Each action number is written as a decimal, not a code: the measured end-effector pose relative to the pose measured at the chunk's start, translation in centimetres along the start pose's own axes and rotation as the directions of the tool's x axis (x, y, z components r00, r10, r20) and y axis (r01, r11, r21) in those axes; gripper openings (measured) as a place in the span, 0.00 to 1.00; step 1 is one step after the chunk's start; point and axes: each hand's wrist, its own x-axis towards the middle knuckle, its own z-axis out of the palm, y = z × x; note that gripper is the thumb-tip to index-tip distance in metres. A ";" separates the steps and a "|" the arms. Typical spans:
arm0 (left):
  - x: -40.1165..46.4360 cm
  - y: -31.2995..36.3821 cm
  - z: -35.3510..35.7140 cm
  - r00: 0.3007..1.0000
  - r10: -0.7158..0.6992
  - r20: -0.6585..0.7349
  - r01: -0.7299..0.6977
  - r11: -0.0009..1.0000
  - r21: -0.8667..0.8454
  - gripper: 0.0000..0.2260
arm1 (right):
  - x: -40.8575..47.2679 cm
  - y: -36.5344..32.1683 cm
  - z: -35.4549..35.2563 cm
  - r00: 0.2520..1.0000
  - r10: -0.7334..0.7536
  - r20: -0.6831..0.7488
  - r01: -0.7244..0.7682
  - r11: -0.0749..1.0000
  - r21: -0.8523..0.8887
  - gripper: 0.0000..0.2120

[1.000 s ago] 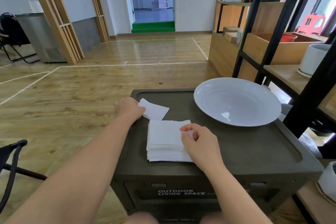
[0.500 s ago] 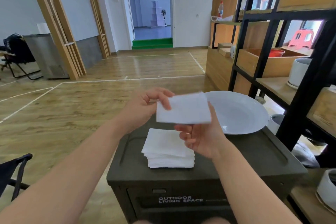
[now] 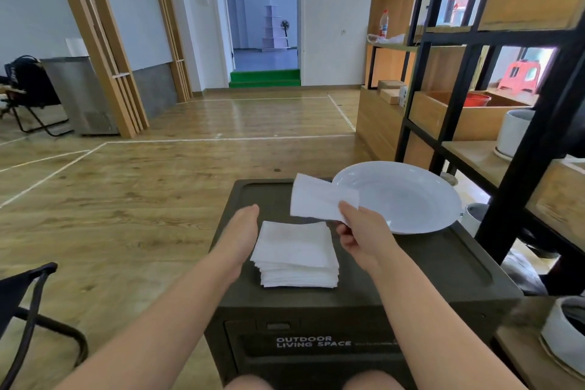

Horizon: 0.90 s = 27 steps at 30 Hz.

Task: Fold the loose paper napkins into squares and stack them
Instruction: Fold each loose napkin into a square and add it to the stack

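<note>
Head view: white paper napkins on dark storage box (image 3: 411,266) lid.
Nearest, neat stack of folded napkins (image 3: 296,255), square, edges roughly aligned, lying flat on lid. Just left of stack, left hand (image 3: 242,229), flat and open, holding nothing. Just beyond, right hand (image 3: 361,236) pinching one folded napkin (image 3: 319,198) aloft, held above stack, overlapping near rim of white plate (image 3: 411,199).

- the folded napkin (image 3: 323,199) is white, a flattish rectangle in the air, tilted, pinched at its lower right corner by my right hand (image 3: 364,237); its right edge overlaps the view of a white plate at 3 o'clock of it.
- the napkin stack (image 3: 296,255) is a neat white pile of squares on the dark box lid, at 6 o'clock of the held one, edges slightly fanned at the front.
</note>
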 end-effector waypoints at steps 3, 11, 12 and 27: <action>-1.1 -1.7 0.9 0.994 -0.090 0.062 0.099 0.982 -0.158 0.24 | 0.4 1.2 -1.1 0.983 0.173 0.057 -0.182 0.914 0.361 0.07; -2.7 -2.1 2.3 0.994 -0.066 0.083 0.083 0.971 -0.225 0.24 | 0.7 2.8 -1.1 0.966 0.228 0.119 -0.257 0.834 0.488 0.08; -2.6 -2.1 2.2 0.994 -0.077 0.083 0.095 0.968 -0.231 0.24 | 0.7 2.7 -1.0 0.968 0.223 0.113 -0.250 0.842 0.477 0.08; -1.6 1.1 1.0 0.995 0.098 -0.008 -0.098 0.995 0.000 0.24 | -0.6 0.1 0.6 0.978 -0.103 0.184 0.164 0.919 -0.358 0.11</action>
